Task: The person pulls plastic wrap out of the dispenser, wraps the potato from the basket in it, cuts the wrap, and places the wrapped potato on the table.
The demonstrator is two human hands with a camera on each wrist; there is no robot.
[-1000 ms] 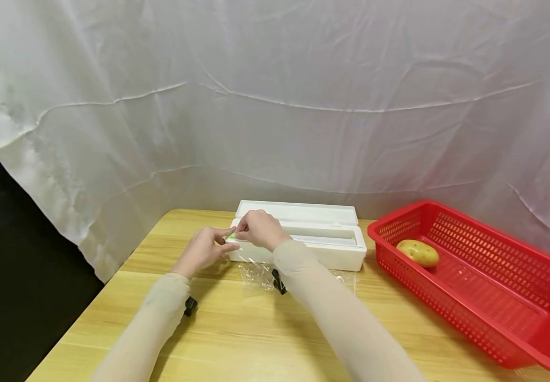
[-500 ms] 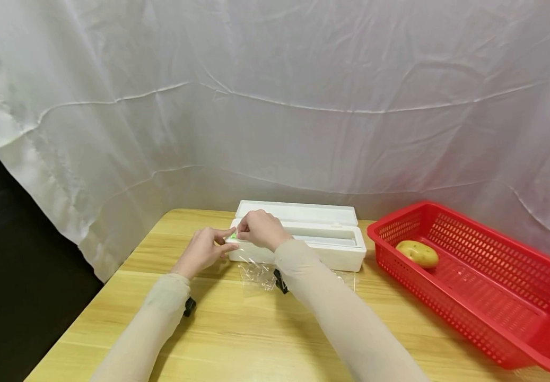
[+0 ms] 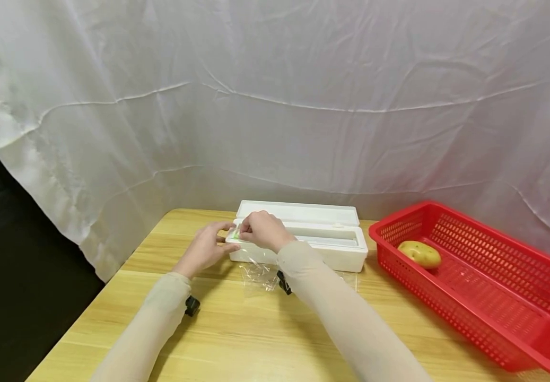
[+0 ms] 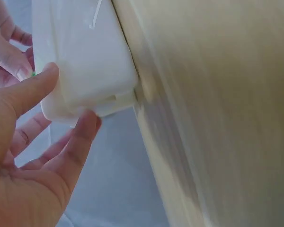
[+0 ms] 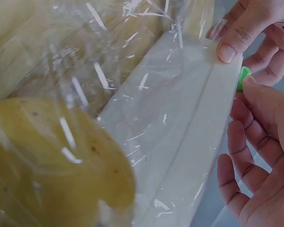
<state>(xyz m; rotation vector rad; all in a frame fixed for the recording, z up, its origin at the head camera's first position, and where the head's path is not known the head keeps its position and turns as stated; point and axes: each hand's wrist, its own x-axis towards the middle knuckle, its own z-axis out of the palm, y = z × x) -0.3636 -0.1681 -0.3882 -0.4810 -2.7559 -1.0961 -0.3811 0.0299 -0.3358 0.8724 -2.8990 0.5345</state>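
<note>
A long white cling film dispenser (image 3: 320,258) with its lid raised stands near the table's far edge. My left hand (image 3: 202,248) holds its left end, the thumb and fingers (image 4: 38,90) bracketing the corner. At the same end, my right hand (image 3: 264,231) pinches a small green slider knob (image 5: 244,78) on the dispenser. Clear cling film (image 3: 259,273) hangs from the front and spreads on the table. In the right wrist view, a potato (image 5: 57,161) lies close by with film around or over it; my right forearm hides it in the head view.
A red perforated basket (image 3: 465,313) stands on the right of the wooden table (image 3: 236,339), with another potato (image 3: 419,254) inside. Behind the table hangs a pale curtain (image 3: 275,106). Black wrist cameras (image 3: 192,306) sit below both wrists.
My left fingers have bent and shifted a little on the dispenser's end. My right hand has moved very slightly to the right with the green knob. The basket and potato stay put.
</note>
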